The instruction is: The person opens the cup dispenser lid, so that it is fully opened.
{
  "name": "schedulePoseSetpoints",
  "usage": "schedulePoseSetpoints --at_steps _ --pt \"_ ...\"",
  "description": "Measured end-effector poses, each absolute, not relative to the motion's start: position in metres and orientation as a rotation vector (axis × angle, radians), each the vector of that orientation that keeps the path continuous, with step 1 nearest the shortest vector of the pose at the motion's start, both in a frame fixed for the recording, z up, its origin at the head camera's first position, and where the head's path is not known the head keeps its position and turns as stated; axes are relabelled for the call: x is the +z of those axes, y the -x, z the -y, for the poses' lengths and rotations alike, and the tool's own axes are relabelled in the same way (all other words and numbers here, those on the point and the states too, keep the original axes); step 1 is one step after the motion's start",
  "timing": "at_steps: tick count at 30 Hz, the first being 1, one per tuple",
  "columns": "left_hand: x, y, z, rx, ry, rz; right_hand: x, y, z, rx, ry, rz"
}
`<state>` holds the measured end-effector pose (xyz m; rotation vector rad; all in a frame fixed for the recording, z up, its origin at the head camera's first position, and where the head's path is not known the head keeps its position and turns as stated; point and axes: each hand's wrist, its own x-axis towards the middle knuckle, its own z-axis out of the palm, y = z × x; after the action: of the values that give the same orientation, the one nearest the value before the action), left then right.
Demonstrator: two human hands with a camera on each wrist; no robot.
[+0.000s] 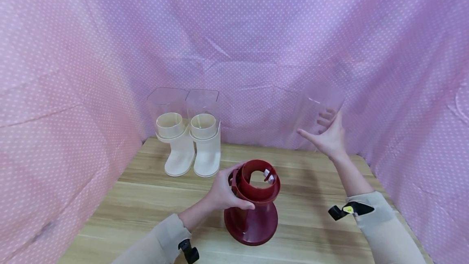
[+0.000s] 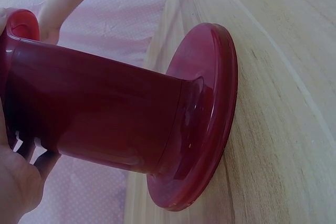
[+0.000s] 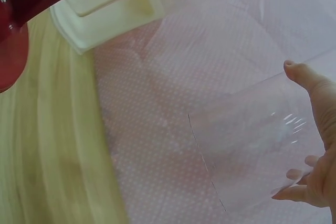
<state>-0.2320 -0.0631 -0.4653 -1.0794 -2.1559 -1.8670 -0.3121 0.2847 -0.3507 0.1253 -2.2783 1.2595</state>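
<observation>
A glossy red stand [image 1: 252, 225] with a round foot and an open ring-shaped collar is upright near the middle of the table. My left hand [image 1: 225, 190] grips it just below the collar, thumb in front. Inside the collar a small white piece [image 1: 269, 176] shows. In the left wrist view the stand's round foot [image 2: 220, 108] looks to rest on or very near the wood. Up at the right, my right hand [image 1: 331, 135] holds a clear plastic cylinder [image 3: 247, 145] above the table, thumb and fingers around its side. The cylinder is hard to make out in the head view.
Two cream dispensers [image 1: 207, 156] with clear, angular containers [image 1: 166, 99] on top stand side by side at the back left of the wooden table [image 1: 146, 211]. Pink dotted cloth [image 1: 249, 44] hangs around the back and both sides.
</observation>
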Motion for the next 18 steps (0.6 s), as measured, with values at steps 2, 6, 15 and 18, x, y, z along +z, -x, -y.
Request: schedulePoseSetpoints --at_steps 2,6,15,18 --pt "-0.465 0.232 0.063 -1.855 1.077 2.162 -0.357 0.315 -0.285 1.26 -0.125 2.279" --pt "-0.466 0.232 0.064 -1.84 1.074 2.167 -0.369 0.319 -0.286 1.255 -0.128 2.291" --pt "-0.465 0.233 0.064 -1.852 1.076 2.164 -0.402 0.328 -0.285 1.25 -0.144 2.308" --pt "-0.464 0.232 0.064 -1.853 1.082 2.165 -0.416 0.33 -0.284 1.266 -0.131 2.3"
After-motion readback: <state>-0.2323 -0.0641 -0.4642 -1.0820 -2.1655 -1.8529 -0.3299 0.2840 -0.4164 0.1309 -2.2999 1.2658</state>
